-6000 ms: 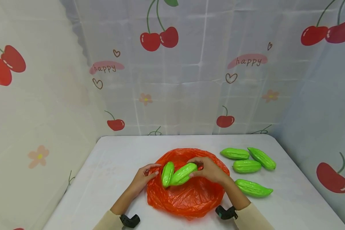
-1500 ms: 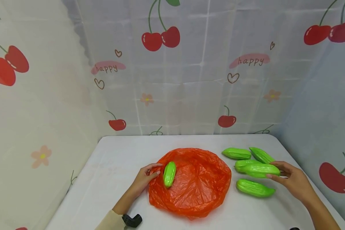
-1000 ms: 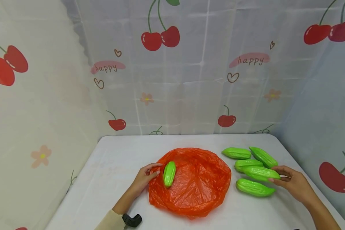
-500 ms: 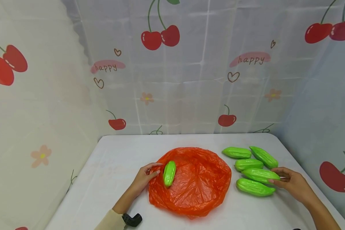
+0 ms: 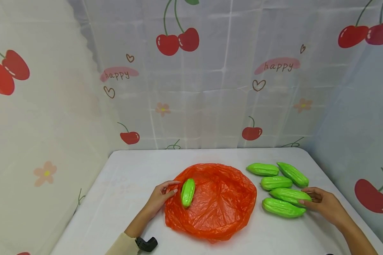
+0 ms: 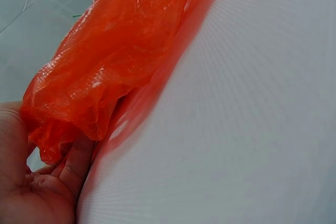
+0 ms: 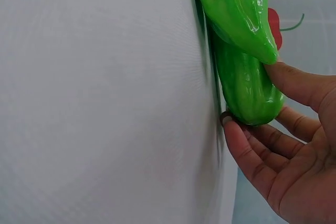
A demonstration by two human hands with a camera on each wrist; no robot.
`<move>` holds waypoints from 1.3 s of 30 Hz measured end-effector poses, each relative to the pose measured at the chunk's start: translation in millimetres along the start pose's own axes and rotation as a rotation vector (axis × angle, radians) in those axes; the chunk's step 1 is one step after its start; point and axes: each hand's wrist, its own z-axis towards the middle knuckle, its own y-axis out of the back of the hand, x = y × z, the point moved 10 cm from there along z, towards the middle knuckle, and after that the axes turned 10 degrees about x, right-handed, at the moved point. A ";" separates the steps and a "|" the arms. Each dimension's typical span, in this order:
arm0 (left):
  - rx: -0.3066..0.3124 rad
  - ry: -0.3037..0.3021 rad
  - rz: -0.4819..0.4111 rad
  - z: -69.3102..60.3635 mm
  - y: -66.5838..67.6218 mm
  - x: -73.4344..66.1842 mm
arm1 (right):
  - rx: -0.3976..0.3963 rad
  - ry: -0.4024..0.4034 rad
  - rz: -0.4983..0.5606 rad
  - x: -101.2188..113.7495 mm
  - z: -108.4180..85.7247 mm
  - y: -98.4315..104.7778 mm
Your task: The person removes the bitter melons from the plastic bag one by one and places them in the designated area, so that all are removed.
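Note:
An orange-red plastic bag (image 5: 220, 216) lies spread with its mouth open in the middle of the table. One shiny green bitter melon (image 5: 188, 193) is inside it, at the left. My left hand (image 5: 159, 196) pinches the bag's left rim between thumb and fingers, as the left wrist view also shows. On the right, my right hand (image 5: 326, 203) holds the right end of another bitter melon (image 5: 288, 195), which lies among the others. In the right wrist view its rounded end (image 7: 249, 93) sits between thumb and fingers, partly behind the pointed tip of the front melon (image 7: 236, 14).
Several more bitter melons lie close together on the right: one at the back left (image 5: 262, 169), one slanting (image 5: 292, 174), one in the middle (image 5: 276, 182), one in front (image 5: 283, 208). A cherry-print curtain (image 5: 204, 88) hangs behind the white table (image 5: 137, 170).
Six seconds ago my right hand held a bitter melon over the bag. It has since carried it right and set it down between the others. My left hand stays at the rim.

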 end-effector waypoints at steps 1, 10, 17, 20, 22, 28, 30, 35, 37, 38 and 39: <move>-0.001 0.000 0.001 0.0 0.2 0.1 | 0.003 -0.001 0.000 -0.4 0.2 -0.6; -0.005 -0.001 0.002 0.1 0.1 0.4 | 0.026 -0.001 -0.004 -2.3 1.7 -2.7; 0.003 -0.005 -0.003 0.4 0.1 -0.2 | 0.040 -0.014 -0.002 -4.7 1.7 -3.1; 0.005 -0.004 -0.007 0.1 -0.1 -0.1 | 0.042 -0.019 -0.009 -5.5 1.2 -2.7; 0.007 -0.003 -0.010 -0.3 -0.4 -0.1 | 0.035 -0.017 -0.023 -4.9 0.8 -1.1; 0.005 -0.001 -0.013 -1.5 -0.5 0.4 | -0.030 0.033 -0.094 4.1 -2.1 8.5; 0.005 -0.002 -0.008 -1.9 -0.6 -0.2 | -0.056 0.040 -0.117 7.4 -3.2 12.5; 0.006 -0.009 0.009 -1.5 -1.3 -2.7 | -0.117 0.053 -0.146 17.2 -6.5 21.5; 0.003 -0.006 0.008 -1.5 -1.4 -3.2 | -0.133 0.066 -0.144 22.6 -7.9 23.5; 0.002 -0.007 0.006 -1.7 -1.5 -3.5 | -0.139 0.071 -0.142 25.2 -8.5 24.2; 0.003 -0.007 0.004 -1.8 -1.5 -3.4 | -0.149 0.074 -0.146 28.1 -9.4 25.1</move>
